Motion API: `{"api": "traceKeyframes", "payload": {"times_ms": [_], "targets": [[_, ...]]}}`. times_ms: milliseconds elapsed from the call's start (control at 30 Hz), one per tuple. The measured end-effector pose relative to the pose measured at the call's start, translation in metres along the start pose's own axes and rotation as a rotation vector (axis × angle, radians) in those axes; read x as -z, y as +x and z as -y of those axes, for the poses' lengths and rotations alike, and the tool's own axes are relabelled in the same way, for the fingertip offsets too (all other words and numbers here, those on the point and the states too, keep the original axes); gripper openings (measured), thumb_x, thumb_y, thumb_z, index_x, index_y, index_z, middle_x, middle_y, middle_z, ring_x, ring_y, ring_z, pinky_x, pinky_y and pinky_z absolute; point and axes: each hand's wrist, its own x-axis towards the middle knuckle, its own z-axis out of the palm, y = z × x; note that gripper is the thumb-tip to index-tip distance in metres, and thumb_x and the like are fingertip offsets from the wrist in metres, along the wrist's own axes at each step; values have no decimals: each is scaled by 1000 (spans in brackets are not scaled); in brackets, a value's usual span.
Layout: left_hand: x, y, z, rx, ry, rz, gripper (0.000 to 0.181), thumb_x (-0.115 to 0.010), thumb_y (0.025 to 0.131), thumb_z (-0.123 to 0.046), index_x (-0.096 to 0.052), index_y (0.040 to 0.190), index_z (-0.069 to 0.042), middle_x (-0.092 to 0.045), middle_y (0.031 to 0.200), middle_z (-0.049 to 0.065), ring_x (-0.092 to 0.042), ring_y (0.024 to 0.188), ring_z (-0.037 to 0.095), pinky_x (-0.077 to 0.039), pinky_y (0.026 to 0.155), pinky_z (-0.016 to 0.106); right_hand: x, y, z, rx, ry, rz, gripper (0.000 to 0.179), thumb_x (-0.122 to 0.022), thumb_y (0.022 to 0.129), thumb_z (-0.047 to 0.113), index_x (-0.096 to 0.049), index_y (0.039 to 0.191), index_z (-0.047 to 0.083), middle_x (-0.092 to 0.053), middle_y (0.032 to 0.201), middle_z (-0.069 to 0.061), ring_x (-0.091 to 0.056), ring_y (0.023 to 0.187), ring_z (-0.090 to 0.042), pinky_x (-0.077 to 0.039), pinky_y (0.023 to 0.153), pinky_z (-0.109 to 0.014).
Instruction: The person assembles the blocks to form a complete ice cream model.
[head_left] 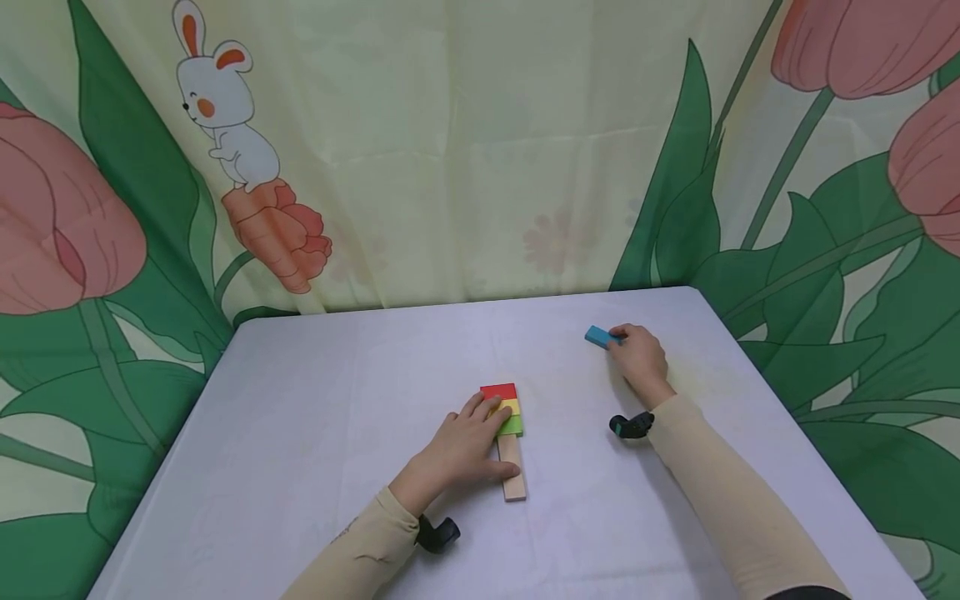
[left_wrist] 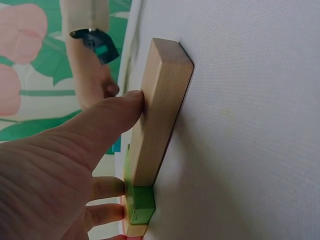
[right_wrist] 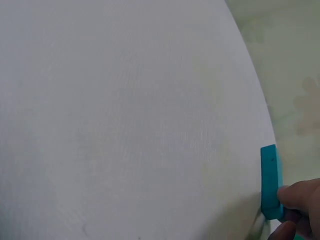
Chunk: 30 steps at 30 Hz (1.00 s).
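Note:
In the head view, a row of blocks lies on the white table: a red block (head_left: 498,390), a yellow block (head_left: 513,407) and a green block (head_left: 512,427) side by side, with a long plain wooden block (head_left: 513,489) running from the green one toward the near edge. Over this row rests my left hand (head_left: 459,447), fingers spread and fairly straight. Its thumb (left_wrist: 122,107) touches the wooden block's side, and other fingertips lie at the coloured blocks. Farther back on the right, my right hand (head_left: 640,358) pinches a blue block (head_left: 597,337) by one end between thumb and fingers.
The white-covered table (head_left: 337,400) ends at a back edge close beyond the blue block. Behind it hangs a printed curtain (head_left: 465,167) with tulips, leaves and a rabbit. Black wrist cameras (head_left: 632,426) are worn on both wrists.

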Motion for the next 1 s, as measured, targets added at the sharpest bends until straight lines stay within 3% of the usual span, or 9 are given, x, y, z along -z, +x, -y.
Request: {"api": "traceKeyframes", "payload": {"times_ms": [400, 1000], "targets": [[0, 0, 0, 14, 9, 21, 90, -74, 85, -64, -45, 157, -18, -36, 166, 6, -25, 156, 35, -41, 112, 61, -23, -5, 28, 13, 40, 61, 35, -57, 102, 20, -66, 134, 9, -62, 142, -16, -52, 137, -39, -45, 108, -55], [0, 2, 0, 21, 22, 26, 91, -73, 84, -66, -45, 157, -20, -37, 166, 5, -24, 156, 34, -42, 112, 60, -59, -20, 71, 56, 126, 115, 30, -61, 102, 20, -70, 130, 12, -63, 141, -12, -53, 138, -34, -44, 112, -53]]}}
